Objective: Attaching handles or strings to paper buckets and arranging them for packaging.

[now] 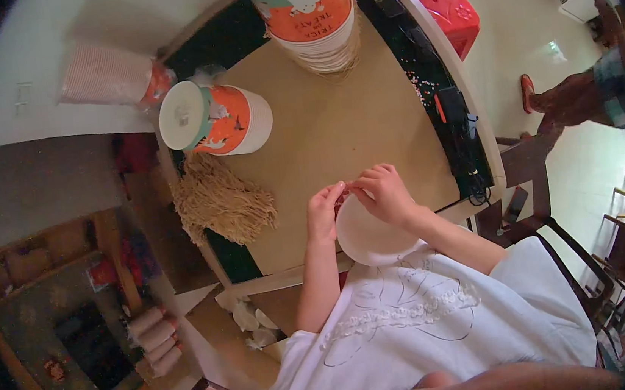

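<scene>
In a room with a pale floor, a brown board (347,126) covers most of a dark-bordered table (240,262). At left, a tan twine bundle (223,200) sprawls over the border, where a careless nudge could drag strands off. Just beyond, a short stack of paper tubs (248,122) stands upside down. My left hand (323,210), thumb and finger nearly together, pinches the far rim of a white paper tub (374,234) held against my shirt (416,313) at the table's near edge. My right hand (382,194) curls over that rim, tips meeting the left's; I cannot tell whether they also grip something finer. Squeezing too hard could crease the rim; a loosened pinch could drop the tub lapward.
</scene>
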{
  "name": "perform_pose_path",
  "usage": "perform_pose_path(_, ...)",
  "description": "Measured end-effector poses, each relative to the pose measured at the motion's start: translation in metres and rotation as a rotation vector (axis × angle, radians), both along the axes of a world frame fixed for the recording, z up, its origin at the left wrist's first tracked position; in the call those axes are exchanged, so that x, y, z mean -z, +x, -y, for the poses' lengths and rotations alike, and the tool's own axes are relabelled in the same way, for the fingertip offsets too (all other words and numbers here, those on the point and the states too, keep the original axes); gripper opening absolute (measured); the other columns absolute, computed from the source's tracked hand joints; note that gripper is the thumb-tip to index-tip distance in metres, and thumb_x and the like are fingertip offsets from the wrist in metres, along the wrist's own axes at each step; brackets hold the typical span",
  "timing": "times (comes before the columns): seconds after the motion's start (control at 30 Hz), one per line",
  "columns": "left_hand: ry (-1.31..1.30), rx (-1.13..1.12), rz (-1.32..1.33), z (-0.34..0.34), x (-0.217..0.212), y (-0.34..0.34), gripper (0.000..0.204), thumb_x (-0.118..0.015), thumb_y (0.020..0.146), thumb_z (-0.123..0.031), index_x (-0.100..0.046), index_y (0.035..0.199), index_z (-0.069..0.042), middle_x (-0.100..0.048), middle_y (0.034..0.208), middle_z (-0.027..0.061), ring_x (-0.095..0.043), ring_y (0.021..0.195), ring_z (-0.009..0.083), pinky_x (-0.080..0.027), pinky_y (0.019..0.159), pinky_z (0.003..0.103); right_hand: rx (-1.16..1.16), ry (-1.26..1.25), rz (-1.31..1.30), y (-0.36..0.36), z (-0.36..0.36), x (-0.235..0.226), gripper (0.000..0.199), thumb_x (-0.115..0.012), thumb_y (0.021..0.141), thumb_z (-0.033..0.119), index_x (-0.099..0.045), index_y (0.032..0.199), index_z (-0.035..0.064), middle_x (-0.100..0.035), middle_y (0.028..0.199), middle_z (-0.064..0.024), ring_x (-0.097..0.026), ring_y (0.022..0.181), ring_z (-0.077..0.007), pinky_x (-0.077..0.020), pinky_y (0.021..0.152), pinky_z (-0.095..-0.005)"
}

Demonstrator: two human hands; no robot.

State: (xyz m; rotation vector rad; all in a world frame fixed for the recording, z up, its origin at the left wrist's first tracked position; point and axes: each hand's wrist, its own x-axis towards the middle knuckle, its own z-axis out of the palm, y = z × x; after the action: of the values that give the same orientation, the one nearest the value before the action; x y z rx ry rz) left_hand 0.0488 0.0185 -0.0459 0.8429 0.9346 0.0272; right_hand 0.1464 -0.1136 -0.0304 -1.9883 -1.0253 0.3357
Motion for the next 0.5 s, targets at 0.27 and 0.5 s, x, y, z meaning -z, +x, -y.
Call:
perform_pose_path(0.27, -0.002, -0.022, 0.052, 0.003, -0.001, -0.002, 0.008, -0.062, 0.084, -0.005, -0.062, 0.091, -0.001, -0.065, 0.085, 0.0055, -0.062, 0.076, 0.0128, -0.052, 0.069, 0.024, 0.002, 0.004, 0.001, 0.0, 0.002, -0.001, 0.011, -0.06, 0.076, 0.01, -0.067, 0.085, 0.0111, -0.062, 0.08, -0.0051, -0.056, 0.08, -0.0233, -0.0397, 0.082, -0.0397)
perform_pose_path(0.5, -0.011, -0.003, 0.041, 0.0, 0.01, -0.007, 0.013, -0.059, 0.083, -0.002, -0.06, 0.096, 0.0, -0.064, 0.089, 0.0082, -0.062, 0.078, 0.0157, -0.052, 0.07, 0.027, 0.119, -0.013, -0.412, 0.008, -0.007, 0.004, 0.01, -0.063, 0.078, 0.015, -0.067, 0.085, 0.0079, -0.065, 0.08, -0.0097, -0.061, 0.076, -0.0286, -0.0474, 0.071, -0.0387)
